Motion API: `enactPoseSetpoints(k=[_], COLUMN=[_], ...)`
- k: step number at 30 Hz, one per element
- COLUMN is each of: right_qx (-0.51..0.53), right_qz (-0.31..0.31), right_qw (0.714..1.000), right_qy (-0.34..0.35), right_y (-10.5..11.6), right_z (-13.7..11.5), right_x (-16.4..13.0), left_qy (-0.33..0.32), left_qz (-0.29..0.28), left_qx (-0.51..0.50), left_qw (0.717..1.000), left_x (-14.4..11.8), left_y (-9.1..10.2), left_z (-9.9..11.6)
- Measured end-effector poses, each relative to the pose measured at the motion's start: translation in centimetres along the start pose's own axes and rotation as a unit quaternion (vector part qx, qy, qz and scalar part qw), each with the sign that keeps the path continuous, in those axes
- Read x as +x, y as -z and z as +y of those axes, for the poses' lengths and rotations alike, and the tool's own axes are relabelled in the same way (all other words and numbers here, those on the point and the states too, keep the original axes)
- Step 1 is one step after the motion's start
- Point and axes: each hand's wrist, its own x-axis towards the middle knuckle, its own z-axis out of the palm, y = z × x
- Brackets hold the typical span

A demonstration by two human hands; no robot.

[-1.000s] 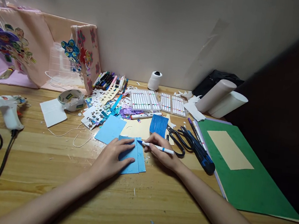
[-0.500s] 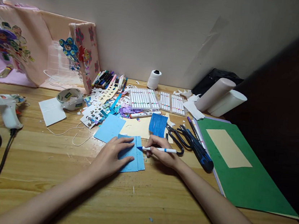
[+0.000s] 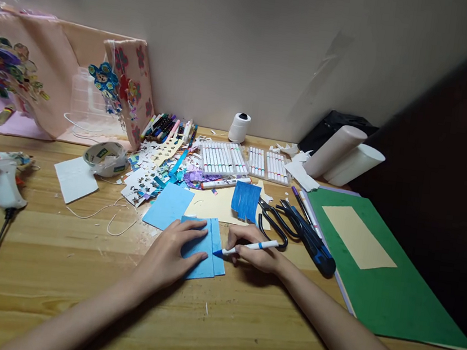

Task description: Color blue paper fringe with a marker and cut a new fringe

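No legible writing. Your left hand (image 3: 170,252) lies flat, fingers spread, pinning the blue paper (image 3: 208,248); your right hand (image 3: 255,250) fingers pinch the marker (image 3: 247,247), tip at the paper's right edge; bare table (image 3: 207,319) below centre.

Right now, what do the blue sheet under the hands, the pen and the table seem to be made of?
The blue sheet looks like matte paper or thin card: flat, with a crisp straight fold line. The pen looks like smooth white plastic with a blue band and blue tip, probably a felt marker. The table looks like pale wood, with grain and plank seams and a slight sheen, though it could be veneer.
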Motion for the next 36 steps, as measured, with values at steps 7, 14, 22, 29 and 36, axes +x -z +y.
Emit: enactPoseSetpoints(k=[7,14,22,29,36], right_qx=[-0.008,-0.015,0.078,0.084,0.088], right_qz=[-0.031,-0.050,-0.085,-0.115,-0.127], right_qw=[0.999,0.998,0.993,0.990,0.988], right_qy=[0.016,0.029,0.001,0.006,0.010], right_y=[0.0,0.2,0.1,0.2,0.3], right_z=[0.0,-0.1,-0.1,0.0,-0.4], right_x=[-0.2,-0.2,-0.2,-0.1,-0.1], left_qy=[0.001,0.006,0.005,0.008,0.008], left_qz=[-0.003,-0.012,-0.010,0.000,0.001], left_qx=[0.015,0.025,0.016,0.029,0.034], left_qw=[1.000,1.000,1.000,1.000,0.999], left_x=[-0.1,0.0,-0.3,-0.6,-0.7], left_y=[-0.2,-0.1,0.1,-0.2,-0.4], left_z=[-0.1,0.0,0.5,1.0,1.0])
